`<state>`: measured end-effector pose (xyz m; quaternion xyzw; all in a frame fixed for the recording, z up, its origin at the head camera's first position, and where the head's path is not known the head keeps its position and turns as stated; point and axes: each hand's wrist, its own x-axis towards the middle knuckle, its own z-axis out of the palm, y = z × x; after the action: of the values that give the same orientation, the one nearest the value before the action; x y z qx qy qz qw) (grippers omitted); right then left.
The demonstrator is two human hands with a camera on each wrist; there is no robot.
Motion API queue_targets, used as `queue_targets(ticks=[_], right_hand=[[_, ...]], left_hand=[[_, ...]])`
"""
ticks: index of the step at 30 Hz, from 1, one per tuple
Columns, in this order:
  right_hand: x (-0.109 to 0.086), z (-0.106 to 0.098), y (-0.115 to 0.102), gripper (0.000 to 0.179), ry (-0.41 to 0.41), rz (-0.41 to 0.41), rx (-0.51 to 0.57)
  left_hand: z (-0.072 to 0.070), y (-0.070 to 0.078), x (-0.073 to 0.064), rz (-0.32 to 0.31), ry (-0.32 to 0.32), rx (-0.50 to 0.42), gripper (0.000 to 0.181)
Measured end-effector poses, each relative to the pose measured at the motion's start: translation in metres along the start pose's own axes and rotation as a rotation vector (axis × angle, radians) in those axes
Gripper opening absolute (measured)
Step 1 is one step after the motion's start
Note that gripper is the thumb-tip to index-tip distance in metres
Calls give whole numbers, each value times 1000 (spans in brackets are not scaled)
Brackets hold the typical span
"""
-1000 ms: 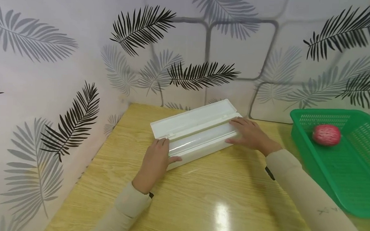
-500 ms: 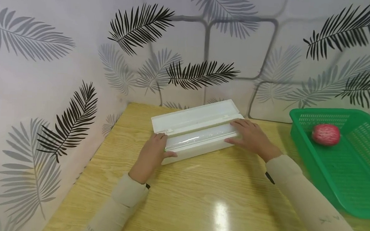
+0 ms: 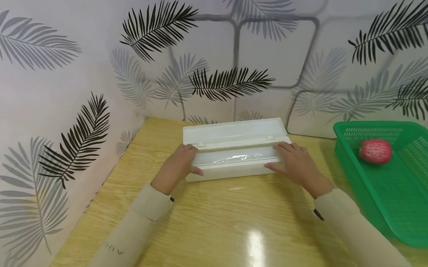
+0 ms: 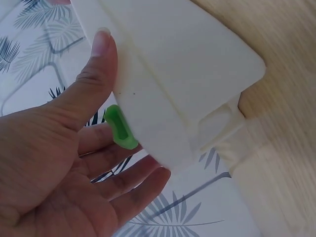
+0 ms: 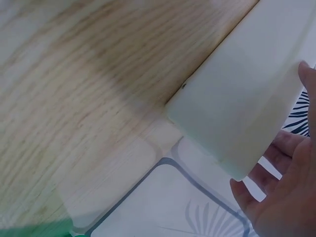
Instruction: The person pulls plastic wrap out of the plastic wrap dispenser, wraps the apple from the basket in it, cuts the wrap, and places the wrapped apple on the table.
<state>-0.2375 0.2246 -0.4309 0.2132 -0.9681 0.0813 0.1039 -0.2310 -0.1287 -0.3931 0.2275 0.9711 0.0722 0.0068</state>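
Note:
A long white cling film dispenser lies on the table with its lid tipped back toward the wall. Inside lies a shiny roll of clear film. My left hand grips the left end, thumb on the front wall and fingers over the far side. My right hand holds the right end the same way. A small green plastic piece shows at the dispenser's edge in the left wrist view, between thumb and fingers. The right wrist view shows the right end of the dispenser beside the fingertips.
A green plastic basket stands on the right of the wooden table. In it lies a pink, white-streaked oval thing. Leaf-patterned wall covering rises close behind the dispenser and along the left.
The dispenser has turned so that it lies more nearly parallel to the back wall, its left end moving away from me. Both hands have kept their hold on it.

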Motion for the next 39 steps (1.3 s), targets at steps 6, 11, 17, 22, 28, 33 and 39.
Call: queue_targets(ticks=[6, 11, 17, 22, 28, 33, 39], right_hand=[[-16, -2, -5, 73, 17, 52, -3], [-27, -6, -9, 70, 36, 89, -1], [-41, -13, -11, 64, 140, 52, -59], [-47, -19, -13, 57, 264, -18, -123], [-45, -26, -13, 48, 306, -56, -152], [-40, -30, -6, 49, 168, 52, -97], [-32, -34, 5, 51, 73, 108, -76]], left_hand=[[-4, 3, 13, 4, -99, -11, 73], [-6, 5, 23, 45, -98, 11, 71], [-11, 15, 34, 96, -94, 22, 68], [-9, 21, 46, 85, -116, 21, 67], [-7, 27, 58, 40, -143, 15, 66], [-6, 33, 65, 28, -152, 26, 65], [-5, 40, 73, 22, -131, 36, 64]])
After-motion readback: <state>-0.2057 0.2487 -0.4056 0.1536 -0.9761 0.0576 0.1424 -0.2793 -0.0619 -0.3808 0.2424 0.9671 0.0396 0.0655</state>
